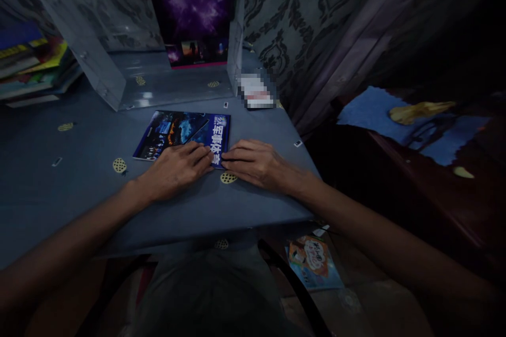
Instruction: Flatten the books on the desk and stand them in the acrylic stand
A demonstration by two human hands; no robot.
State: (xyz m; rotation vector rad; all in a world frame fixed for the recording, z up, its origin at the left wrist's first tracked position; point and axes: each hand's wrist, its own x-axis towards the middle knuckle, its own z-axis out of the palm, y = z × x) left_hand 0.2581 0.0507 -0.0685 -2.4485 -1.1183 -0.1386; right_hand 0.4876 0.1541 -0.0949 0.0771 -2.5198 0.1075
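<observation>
A thin dark-blue book [190, 129] with a picture cover and large white characters lies flat on the cloth-covered table, turned sideways to me. My left hand [179, 168] rests palm down over its near edge, fingers slightly bent on the cover, thumb hidden. At the book's right edge, my right hand [256, 164] lies with its fingers stretched out, their tips touching the edge near the printed title. Neither hand is seen gripping the book.
A clear acrylic stand [113, 87] behind the book holds a purple poster-like book [195, 5]. Stacked books [35, 63] sit at left; a blurred white item [256, 90] lies back right. Below the table's right edge is a colourful booklet [314, 260]. A blue cloth [375, 108] lies farther right.
</observation>
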